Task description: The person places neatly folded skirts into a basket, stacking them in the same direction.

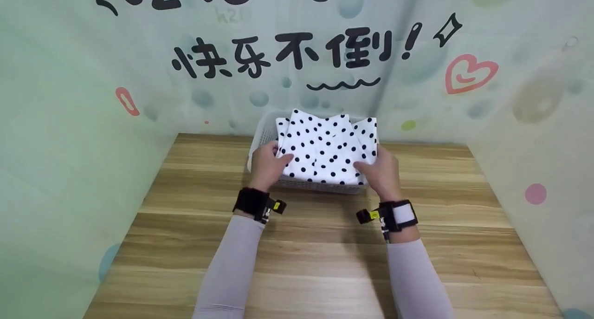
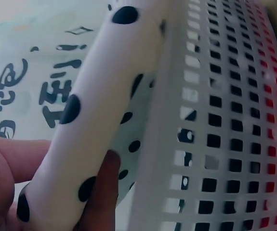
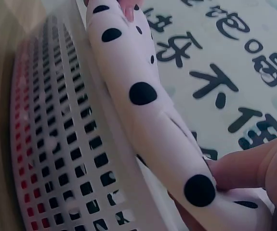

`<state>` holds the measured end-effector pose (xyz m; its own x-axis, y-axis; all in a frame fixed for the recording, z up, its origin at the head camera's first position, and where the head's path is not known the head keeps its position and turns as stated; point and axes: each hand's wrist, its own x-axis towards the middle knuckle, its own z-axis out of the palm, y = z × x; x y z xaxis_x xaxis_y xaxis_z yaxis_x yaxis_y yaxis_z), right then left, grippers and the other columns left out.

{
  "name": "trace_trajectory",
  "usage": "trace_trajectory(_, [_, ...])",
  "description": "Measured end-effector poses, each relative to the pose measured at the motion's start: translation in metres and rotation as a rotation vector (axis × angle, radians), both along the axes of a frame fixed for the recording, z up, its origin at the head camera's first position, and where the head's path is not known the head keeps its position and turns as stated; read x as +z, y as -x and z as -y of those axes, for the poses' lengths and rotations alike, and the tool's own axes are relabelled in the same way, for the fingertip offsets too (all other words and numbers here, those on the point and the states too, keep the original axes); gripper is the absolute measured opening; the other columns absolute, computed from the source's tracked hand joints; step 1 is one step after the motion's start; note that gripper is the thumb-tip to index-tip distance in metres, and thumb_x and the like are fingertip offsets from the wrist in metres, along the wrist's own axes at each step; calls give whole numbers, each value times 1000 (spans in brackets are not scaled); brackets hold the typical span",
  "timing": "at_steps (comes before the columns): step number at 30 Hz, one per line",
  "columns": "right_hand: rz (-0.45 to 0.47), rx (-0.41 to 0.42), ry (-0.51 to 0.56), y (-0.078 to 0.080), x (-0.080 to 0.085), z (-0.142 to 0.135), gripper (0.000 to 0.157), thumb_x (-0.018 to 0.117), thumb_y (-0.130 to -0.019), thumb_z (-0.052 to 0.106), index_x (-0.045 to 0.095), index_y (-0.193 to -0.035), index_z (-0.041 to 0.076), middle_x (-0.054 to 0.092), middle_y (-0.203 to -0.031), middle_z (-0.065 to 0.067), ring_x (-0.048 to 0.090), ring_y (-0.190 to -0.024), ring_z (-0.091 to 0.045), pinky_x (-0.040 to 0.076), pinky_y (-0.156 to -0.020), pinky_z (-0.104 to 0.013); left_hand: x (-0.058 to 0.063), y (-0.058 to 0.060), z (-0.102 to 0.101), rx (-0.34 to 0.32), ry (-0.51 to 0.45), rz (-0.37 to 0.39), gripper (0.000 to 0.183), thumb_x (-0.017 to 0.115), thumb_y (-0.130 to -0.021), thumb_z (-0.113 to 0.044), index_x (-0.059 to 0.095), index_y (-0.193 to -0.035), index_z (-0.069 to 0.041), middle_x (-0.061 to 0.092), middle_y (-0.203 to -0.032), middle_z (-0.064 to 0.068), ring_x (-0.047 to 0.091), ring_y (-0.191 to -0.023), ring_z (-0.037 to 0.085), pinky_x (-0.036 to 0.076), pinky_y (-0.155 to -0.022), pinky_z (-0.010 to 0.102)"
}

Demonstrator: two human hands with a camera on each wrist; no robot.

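A folded white cloth with black polka dots (image 1: 320, 147) lies over the top of a white perforated plastic basket (image 1: 256, 140). At the cloth's left edge, my left hand (image 1: 269, 166) pinches it, thumb on top and fingers beneath. My right hand (image 1: 383, 172) grips the right edge the same way. Up close in the left wrist view, the cloth's rounded front fold (image 2: 87, 91) runs beside the basket rim (image 2: 152, 144). The right wrist view shows that fold (image 3: 128, 82) along the rim too, with the right thumb (image 3: 239, 168) pressing on it.
The basket stands on a wood-grain table (image 1: 325, 263), close to the back wall (image 1: 222, 110) printed with black lettering. Through the lower holes of the basket, red (image 2: 275, 159) and dark dotted patches show. Pale side walls (image 1: 60, 147) flank the table.
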<state>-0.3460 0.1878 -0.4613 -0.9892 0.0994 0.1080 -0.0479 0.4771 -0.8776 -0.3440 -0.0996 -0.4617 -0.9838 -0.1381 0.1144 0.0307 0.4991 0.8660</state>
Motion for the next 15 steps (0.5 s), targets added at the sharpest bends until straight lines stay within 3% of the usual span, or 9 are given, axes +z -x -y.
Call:
trace_trajectory(5, [-101, -100, -39, 12, -13, 7, 46, 80, -89, 9, 66, -131, -1, 72, -128, -21, 69, -114, -35, 59, -101, -48, -8, 15, -9, 85, 97, -39, 24, 80, -93, -24, 63, -93, -8, 66, -97, 7, 60, -91, 24, 51, -82, 38])
trace_trajectory(12, [-159, -143, -96, 15, -18, 16, 41, 80, -88, 8, 68, -127, 1, 74, -124, -22, 70, -113, -37, 58, -101, -50, -14, 20, -8, 82, 124, -37, 38, 79, -94, -22, 45, -79, -14, 45, -80, 0, 47, -76, 20, 40, -68, 32])
trace_trajectory(15, [-154, -149, -102, 15, -18, 19, 44, 81, -87, 8, 68, -129, 1, 74, -125, -23, 71, -114, -38, 59, -102, -50, -13, 20, -5, 74, 100, -36, 33, 79, -94, -21, 50, -81, -11, 48, -81, 2, 48, -77, 20, 42, -70, 32])
